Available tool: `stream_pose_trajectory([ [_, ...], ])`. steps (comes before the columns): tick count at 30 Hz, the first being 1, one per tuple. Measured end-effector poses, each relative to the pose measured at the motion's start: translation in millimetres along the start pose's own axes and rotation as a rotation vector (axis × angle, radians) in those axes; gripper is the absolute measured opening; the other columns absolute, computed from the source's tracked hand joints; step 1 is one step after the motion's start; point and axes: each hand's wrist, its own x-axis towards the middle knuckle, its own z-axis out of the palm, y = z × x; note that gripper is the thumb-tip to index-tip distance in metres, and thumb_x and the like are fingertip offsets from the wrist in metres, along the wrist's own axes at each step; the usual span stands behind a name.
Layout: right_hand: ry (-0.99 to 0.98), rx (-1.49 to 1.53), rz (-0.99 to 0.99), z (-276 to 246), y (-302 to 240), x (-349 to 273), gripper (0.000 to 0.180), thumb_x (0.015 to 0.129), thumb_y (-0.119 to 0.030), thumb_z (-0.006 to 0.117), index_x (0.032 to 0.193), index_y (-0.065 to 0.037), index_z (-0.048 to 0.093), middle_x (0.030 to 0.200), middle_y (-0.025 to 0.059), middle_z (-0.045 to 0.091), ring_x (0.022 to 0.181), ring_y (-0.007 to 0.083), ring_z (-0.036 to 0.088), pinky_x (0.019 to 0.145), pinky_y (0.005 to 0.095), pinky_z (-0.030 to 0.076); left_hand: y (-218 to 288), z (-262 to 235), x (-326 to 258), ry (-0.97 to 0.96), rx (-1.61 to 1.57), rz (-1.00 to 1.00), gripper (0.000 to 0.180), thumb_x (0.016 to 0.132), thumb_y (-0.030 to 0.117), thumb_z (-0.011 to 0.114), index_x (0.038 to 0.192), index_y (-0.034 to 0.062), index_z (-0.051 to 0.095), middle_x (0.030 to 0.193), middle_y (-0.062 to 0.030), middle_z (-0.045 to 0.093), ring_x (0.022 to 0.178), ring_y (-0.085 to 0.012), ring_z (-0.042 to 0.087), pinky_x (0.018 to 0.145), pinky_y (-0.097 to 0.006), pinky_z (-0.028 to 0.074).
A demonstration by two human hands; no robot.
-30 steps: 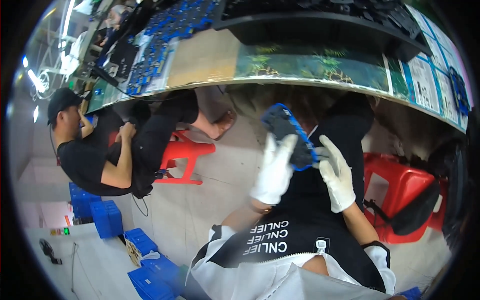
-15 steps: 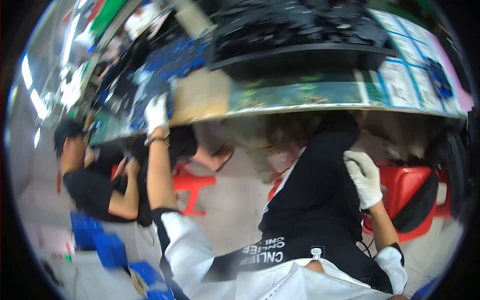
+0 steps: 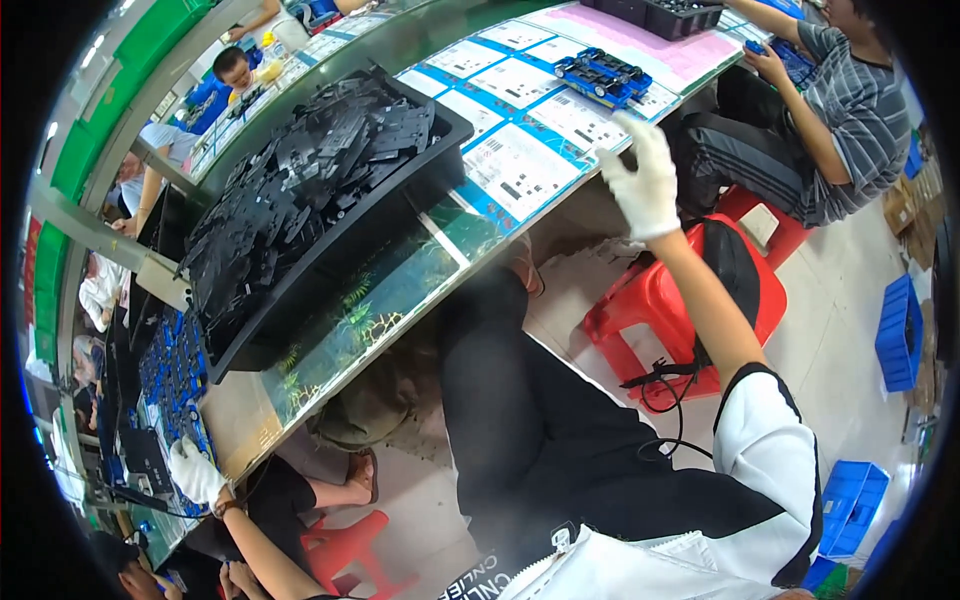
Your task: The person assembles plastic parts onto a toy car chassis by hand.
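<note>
The person sits at a long desk (image 3: 400, 290) that curves from the lower left to the upper right of the frame, arms spread wide to both ends of it. The right hand (image 3: 645, 180), in a white glove, is raised in the upper right of the frame with fingers spread in a wide, empty grip, just below a blue tray (image 3: 603, 75) that lies on the printed sheets (image 3: 520, 170) near the desk's edge, within arm's reach. The left hand (image 3: 195, 472), also gloved, rests far off in the lower left of the frame on a row of blue parts (image 3: 172, 365) laid out along the desk; whether its grip closes on one I cannot tell. Between the two hands, in the upper middle, a large black bin (image 3: 330, 190) is heaped with flat black parts, placed centrally so either hand could draw from it. A red stool (image 3: 660, 310) stands below the desk edge, and a seated co-worker (image 3: 820, 110) in a striped shirt works at the upper right.
</note>
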Motion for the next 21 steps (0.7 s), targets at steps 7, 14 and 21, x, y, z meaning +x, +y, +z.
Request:
stream_pose_trajectory([
  [7,-0.267,-0.342,0.410,48,72,59,0.077,0.074,-0.043,0.080,0.135,-0.005,0.050,0.122,0.0203,0.063,0.112,0.0343,0.062,0.095,0.0398,0.049,64,-20,-48,0.135,-0.508,0.078,0.022,0.096,0.012,0.059,0.110,-0.0028,0.066,0.111,-0.0149,0.068,0.101,-0.0218,0.064,0.093,-0.031,0.048],
  [14,-0.274,-0.303,0.248,76,90,79,0.075,0.077,-0.038,0.077,0.136,-0.001,0.049,0.120,0.0259,0.061,0.111,0.0380,0.060,0.094,0.0411,0.047,249,-76,-165,-0.080,-1.125,0.102,0.011,0.096,0.005,0.059,0.105,0.0016,0.065,0.105,-0.0077,0.064,0.097,-0.0178,0.061,0.089,-0.030,0.049],
  [21,-0.223,-0.145,0.093,27,58,46,0.065,0.082,-0.021,0.076,0.137,0.002,0.049,0.120,0.0205,0.062,0.108,0.0270,0.061,0.092,0.0344,0.047,391,-94,-242,-0.909,-2.077,-0.252,0.047,0.100,0.037,0.053,0.129,0.0001,0.051,0.117,-0.0133,0.061,0.101,-0.0213,0.060,0.086,-0.033,0.051],
])
